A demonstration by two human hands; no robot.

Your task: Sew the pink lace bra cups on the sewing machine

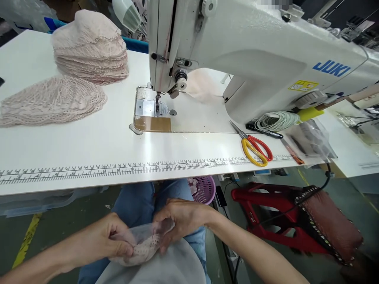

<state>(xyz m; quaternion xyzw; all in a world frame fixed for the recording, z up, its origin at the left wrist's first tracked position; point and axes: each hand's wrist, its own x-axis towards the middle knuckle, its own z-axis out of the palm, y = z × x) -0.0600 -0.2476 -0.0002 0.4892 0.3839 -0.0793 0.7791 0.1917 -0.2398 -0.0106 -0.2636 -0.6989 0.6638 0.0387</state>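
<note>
Over my lap, a piece of sheer pale pink lace fabric (148, 246) is stretched between my two hands. My left hand (114, 238) pinches its left end between thumb and fingers. At the other end, my right hand (174, 221) has its fingers closed round the edge. The fabric is folded or curved, and part of it is hidden behind the fingers. Grey cloth (166, 264) lies across my thighs beneath it. Above my hands, on the table, stands a white JUKI sewing machine (251, 51), its needle and presser foot (158, 103) over the metal plate.
A tall stack of pink lace pieces (90, 47) and a flatter lace pile (50, 102) lie on the white table (112, 146). Scissors (254, 148) and coiled cord (276, 121) rest at the right. Below are a purple basket (207, 189) and a red stool (266, 213).
</note>
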